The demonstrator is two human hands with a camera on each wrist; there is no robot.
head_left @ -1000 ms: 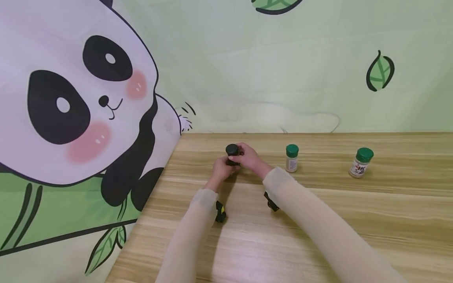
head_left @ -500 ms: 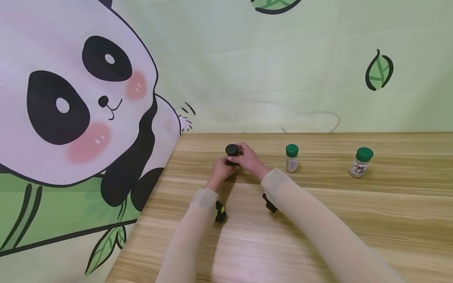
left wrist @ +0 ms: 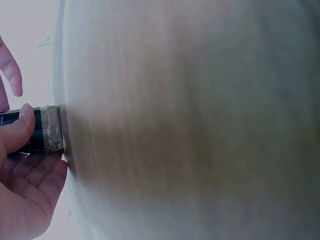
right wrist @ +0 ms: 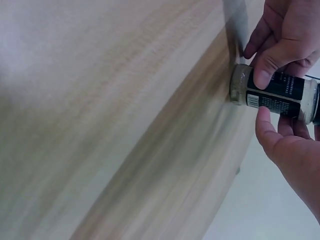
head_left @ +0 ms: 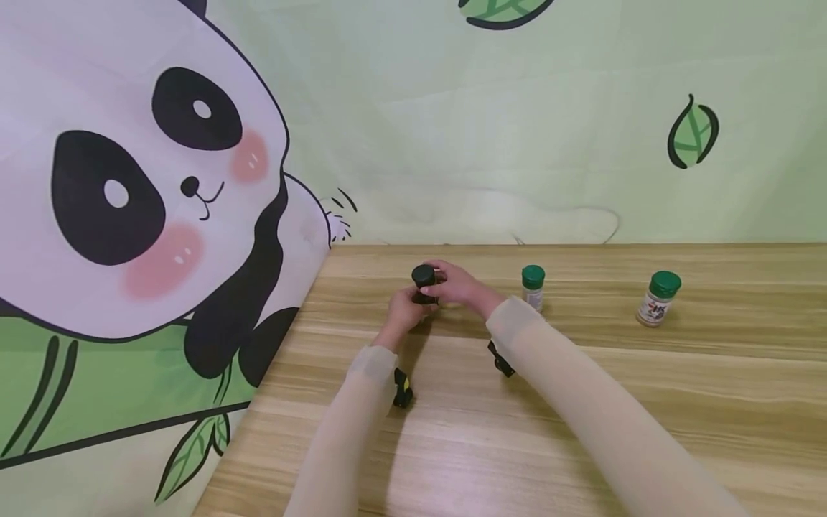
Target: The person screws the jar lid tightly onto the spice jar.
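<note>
A spice jar [head_left: 423,276] with a black lid and a dark label stands upright between the two hands at the far left of the table. My left hand [head_left: 402,310] grips it low, with the thumb across the label in the left wrist view. From the right, my right hand [head_left: 459,283] curls round it higher up, near the lid. The right wrist view shows the jar's printed label [right wrist: 280,92] with a barcode and the right hand's fingers partly behind the jar. The jar's base is at the tabletop.
Two green-capped seasoning jars stand to the right: a nearer jar [head_left: 533,278], partly behind the right sleeve, and a farther jar [head_left: 659,298]. A panda-print cloth [head_left: 484,129] borders the wooden table [head_left: 452,445] at the back and left. Black devices [head_left: 403,389] sit at the wrists.
The right forearm has shifted slightly right and away, its sleeve now covering the lower part of the nearer green-capped jar. The left hand and the black-lidded spice jar stay in place.
</note>
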